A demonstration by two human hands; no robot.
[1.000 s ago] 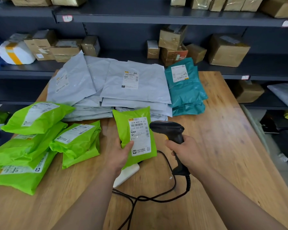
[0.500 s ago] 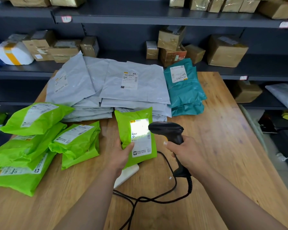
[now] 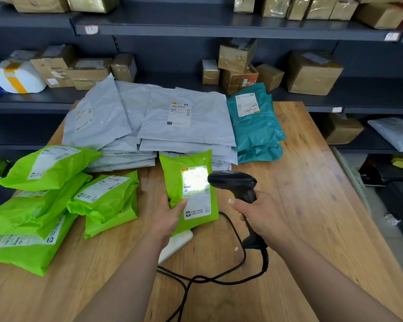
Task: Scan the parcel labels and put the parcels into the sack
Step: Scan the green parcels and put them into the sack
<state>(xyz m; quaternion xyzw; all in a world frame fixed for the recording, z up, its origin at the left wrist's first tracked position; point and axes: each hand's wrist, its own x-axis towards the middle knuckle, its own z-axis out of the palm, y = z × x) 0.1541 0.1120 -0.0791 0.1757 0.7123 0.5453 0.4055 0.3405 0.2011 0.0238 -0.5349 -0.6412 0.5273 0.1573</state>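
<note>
- Lower left of the frame: a loose heap of green parcels [image 3: 44,182], glossy crinkled plastic pouches with white labels, lying on the wooden counter [image 3: 312,205].
- Upper centre: a stack of flat grey mailers [image 3: 184,126], matte and smooth, each rectangular.
- Centre: the left hand [image 3: 168,219] holds one green parcel [image 3: 172,173] by its lower left corner. The thumb is pressed across the front and the fingers are hidden behind. The pouch stands nearly upright above the counter, with its label [image 3: 197,201] facing the camera. The label's upper half is washed out by a bright white patch of light.
- Under that parcel: a flat white slab with rounded corners [image 3: 179,240], partly covered by the left wrist.
- Right of centre: the right hand [image 3: 263,217] has its fingers curled round the handle of a black pistol-shaped scanner [image 3: 233,182]. The scanner's head sits just beside the label's right edge, and its black cable [image 3: 219,278] loops over the counter.
- Upper right: puffy teal parcels [image 3: 256,129] touching the grey stack.
- Behind: dark shelves [image 3: 196,22] with taped cardboard boxes.
</note>
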